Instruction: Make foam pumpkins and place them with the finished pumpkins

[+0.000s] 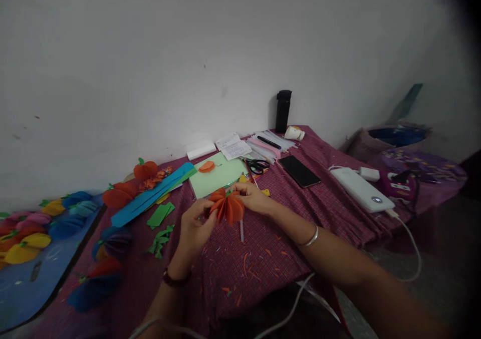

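Premises: appears domestic rm w/ craft wk area. Evidence: plain, marked wall (150,53), upper frame; cloth-covered tbl (287,211), ctr; orange paper pumpkin (228,207), ctr; multicolored paper shapes (28,248), far left; cut green strips (161,240), left of ctr; scissors (257,166), ctr; flask (283,111) & phone (299,171), right of ctr; sack (365,146), far right.

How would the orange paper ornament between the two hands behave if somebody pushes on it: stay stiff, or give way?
The orange paper ornament would probably give way, since its thin folds fan apart. It is likely light for its size, being open folds, not solid. A hard squeeze from the left hand and right hand might crease its thin edges.
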Demonstrator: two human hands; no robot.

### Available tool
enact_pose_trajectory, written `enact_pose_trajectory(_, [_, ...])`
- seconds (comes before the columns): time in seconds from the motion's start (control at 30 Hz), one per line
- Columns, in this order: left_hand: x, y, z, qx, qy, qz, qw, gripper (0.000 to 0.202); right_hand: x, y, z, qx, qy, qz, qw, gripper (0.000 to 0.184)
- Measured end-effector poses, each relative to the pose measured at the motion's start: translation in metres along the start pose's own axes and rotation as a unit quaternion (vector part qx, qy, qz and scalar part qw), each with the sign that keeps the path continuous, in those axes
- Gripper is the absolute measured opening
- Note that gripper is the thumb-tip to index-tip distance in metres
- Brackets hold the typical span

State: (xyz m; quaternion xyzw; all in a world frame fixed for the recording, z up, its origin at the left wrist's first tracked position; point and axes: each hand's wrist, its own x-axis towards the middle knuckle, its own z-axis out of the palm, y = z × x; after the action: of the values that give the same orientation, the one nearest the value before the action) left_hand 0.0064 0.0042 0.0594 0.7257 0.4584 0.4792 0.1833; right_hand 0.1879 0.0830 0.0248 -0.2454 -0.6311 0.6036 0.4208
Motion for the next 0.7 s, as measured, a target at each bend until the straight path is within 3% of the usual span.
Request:
enact_pose_trajectory(0.23, [-0.002, -0.015, 0.012, 0.065, -0.023, -0.017, 0.997, 0.012, -0.008, -0.004, 0.014, -0.124, -0.013, -0.055, 0.991, 0.005])
enact_pose_trajectory(0.37, [-0.003, -0.016, 0.013, 0.077, -0.026, 0.012, 0.997, 0.017, -0.01, -0.005, 0.015, -0.203, 0.0, -0.094, 0.975, 0.006])
enact_pose_trajectory(0.7, [-0.006, -0.02, 0.014, 0.057, -0.047, -0.003, 0.997, 0.016, -0.01, 0.0, 0.017, -0.161, -0.024, -0.064, 0.985, 0.007])
